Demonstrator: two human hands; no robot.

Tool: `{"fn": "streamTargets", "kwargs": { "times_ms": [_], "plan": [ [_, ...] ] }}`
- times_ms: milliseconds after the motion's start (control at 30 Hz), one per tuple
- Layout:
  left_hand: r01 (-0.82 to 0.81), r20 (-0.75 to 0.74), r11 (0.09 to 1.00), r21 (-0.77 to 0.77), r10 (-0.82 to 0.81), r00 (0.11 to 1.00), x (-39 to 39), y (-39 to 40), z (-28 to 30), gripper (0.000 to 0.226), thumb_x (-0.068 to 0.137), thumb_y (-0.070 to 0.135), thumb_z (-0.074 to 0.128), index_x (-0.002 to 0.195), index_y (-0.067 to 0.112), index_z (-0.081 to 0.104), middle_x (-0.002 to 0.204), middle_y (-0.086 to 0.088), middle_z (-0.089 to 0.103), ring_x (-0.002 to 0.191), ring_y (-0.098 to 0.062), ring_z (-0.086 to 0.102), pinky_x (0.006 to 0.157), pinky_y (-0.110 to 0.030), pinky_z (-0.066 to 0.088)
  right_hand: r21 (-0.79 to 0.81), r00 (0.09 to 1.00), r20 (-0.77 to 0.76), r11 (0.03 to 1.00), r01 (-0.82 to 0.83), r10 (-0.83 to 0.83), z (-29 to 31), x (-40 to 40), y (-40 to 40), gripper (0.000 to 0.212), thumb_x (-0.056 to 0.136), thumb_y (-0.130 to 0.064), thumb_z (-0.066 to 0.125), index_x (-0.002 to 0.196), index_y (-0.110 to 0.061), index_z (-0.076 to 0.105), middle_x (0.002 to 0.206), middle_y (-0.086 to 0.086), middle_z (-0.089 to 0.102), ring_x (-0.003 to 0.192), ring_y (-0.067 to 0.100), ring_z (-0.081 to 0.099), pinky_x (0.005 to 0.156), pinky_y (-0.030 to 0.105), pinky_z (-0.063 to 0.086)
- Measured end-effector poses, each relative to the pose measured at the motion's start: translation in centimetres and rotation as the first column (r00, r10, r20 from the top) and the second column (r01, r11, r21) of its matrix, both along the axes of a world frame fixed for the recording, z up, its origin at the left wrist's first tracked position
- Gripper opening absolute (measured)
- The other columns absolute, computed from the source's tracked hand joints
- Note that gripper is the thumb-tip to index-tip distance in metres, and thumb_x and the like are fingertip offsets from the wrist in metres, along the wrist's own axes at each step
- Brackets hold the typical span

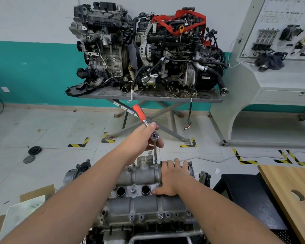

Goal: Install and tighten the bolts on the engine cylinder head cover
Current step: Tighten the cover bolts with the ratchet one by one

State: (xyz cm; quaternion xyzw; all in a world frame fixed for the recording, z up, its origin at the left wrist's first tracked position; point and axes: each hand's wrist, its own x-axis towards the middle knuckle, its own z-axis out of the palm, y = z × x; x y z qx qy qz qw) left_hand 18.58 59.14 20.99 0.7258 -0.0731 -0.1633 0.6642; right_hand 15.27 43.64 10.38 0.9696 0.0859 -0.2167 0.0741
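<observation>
Wooden table (289,187) beside cylinder head cover (144,175)

Single head-worn camera looks forward and down, close over the cylinder head cover (144,180), wall beyond well apart.

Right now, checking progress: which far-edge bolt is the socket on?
The one just left of the right hand, under the ratchet extension; the raised bolt further left stands untouched.
</observation>
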Motion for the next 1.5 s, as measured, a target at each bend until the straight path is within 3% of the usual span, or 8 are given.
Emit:
{"fn": "streamTargets", "kwargs": {
  "times_ms": [300, 600, 800, 933, 1033, 1167, 1300, 1500],
  "plan": [
    [0.140, -0.072, 0.987, -0.079, -0.146, 0.987, 0.0, 1.2, 0.6, 0.036, 0.108, 0.033, 0.030, 0.127, 0.011, 0.051, 0.087, -0.007, 0.070, 0.086, -0.015, 0.065, 0.070, -0.033, 0.048, -0.008, 1.000, -0.027, 1.000, 0.007, -0.007, 0.3, 0.0, 0.1, 0.124, 0.071, -0.090, 0.049, 0.155, -0.008, 0.009, 0.160, 0.013, 0.018, 0.149, 0.042, 0.007, 0.113, 0.067, 0.009],
    [0.066, 0.190, 0.868, 0.493, -0.181, 0.965, -0.3, -1.6, 3.0, 0.027, 0.097, 0.036, 0.033, 0.092, 0.023, 0.057, 0.074, 0.007, 0.074, 0.087, -0.033, 0.065, 0.066, -0.034, 0.046, 0.002, 1.000, 0.002, 1.000, -0.001, 0.001, 0.0, -0.1, -0.1, 0.122, 0.070, -0.090, 0.049, 0.153, -0.008, 0.014, 0.157, 0.014, 0.023, 0.147, 0.042, 0.011, 0.112, 0.067, 0.011],
    [-0.146, 0.544, 0.671, 0.727, -0.434, 0.718, -0.6, -1.3, 2.5, 0.031, 0.097, 0.037, 0.058, 0.072, 0.030, 0.040, 0.075, 0.010, 0.042, 0.071, -0.017, 0.047, 0.062, -0.033, 0.037, 0.003, 1.000, 0.009, 1.000, -0.002, 0.002, -0.2, 0.0, -0.1, 0.120, 0.069, -0.089, 0.050, 0.151, -0.008, 0.016, 0.155, 0.014, 0.024, 0.145, 0.043, 0.013, 0.111, 0.066, 0.012],
    [-0.308, 0.656, 0.615, 0.726, -0.482, 0.581, -0.8, -1.6, 1.1, 0.038, 0.091, 0.057, 0.057, 0.074, 0.022, 0.053, 0.088, 0.008, 0.045, 0.079, -0.020, 0.051, 0.065, -0.032, 0.033, 0.005, 0.995, 0.080, 0.998, -0.055, 0.054, -0.6, -0.2, -0.2, 0.116, 0.069, -0.090, 0.049, 0.149, -0.010, 0.023, 0.150, 0.016, 0.029, 0.140, 0.042, 0.023, 0.110, 0.064, 0.021],
    [-0.326, 0.771, 0.801, 0.502, -0.243, 0.589, -1.9, -1.4, -0.8, 0.046, 0.085, 0.060, 0.057, 0.087, 0.015, 0.065, 0.100, 0.004, 0.053, 0.081, -0.018, 0.052, 0.068, -0.034, 0.043, 0.023, 0.996, 0.084, 0.999, -0.038, 0.035, -0.7, -0.2, -0.4, 0.119, 0.067, -0.091, 0.050, 0.150, -0.011, 0.019, 0.152, 0.016, 0.029, 0.141, 0.044, 0.021, 0.109, 0.066, 0.019],
    [-0.250, 0.476, 0.968, -0.022, 0.230, 0.849, -3.7, -1.9, -2.8, 0.036, 0.086, 0.055, 0.039, 0.115, 0.040, 0.055, 0.098, 0.010, 0.067, 0.092, -0.009, 0.064, 0.082, -0.036, 0.056, -0.009, 1.000, 0.021, 1.000, -0.001, 0.002, -0.3, 0.1, -0.1, 0.123, 0.067, -0.091, 0.049, 0.152, -0.008, 0.016, 0.157, 0.015, 0.024, 0.146, 0.043, 0.014, 0.111, 0.068, 0.012],
    [-0.315, -0.029, 0.849, -0.424, 0.334, 0.942, -2.7, -2.7, -2.5, 0.047, 0.093, 0.063, 0.033, 0.103, 0.038, 0.071, 0.080, -0.003, 0.071, 0.078, -0.015, 0.067, 0.082, -0.038, 0.049, -0.011, 1.000, 0.016, 1.000, 0.004, -0.003, -0.2, 0.0, 0.1, 0.124, 0.068, -0.090, 0.050, 0.154, -0.008, 0.014, 0.158, 0.014, 0.023, 0.147, 0.042, 0.012, 0.112, 0.067, 0.011],
    [-0.320, -0.134, 0.918, -0.234, 0.295, 0.946, -0.8, -1.7, -1.0, 0.037, 0.102, 0.047, 0.037, 0.103, 0.017, 0.057, 0.061, -0.006, 0.066, 0.066, -0.023, 0.065, 0.083, -0.042, 0.048, -0.011, 1.000, 0.007, 1.000, -0.004, 0.004, -0.2, 0.1, 0.0, 0.123, 0.069, -0.090, 0.048, 0.153, -0.007, 0.014, 0.157, 0.014, 0.023, 0.146, 0.043, 0.012, 0.111, 0.067, 0.011]
  ]
}}
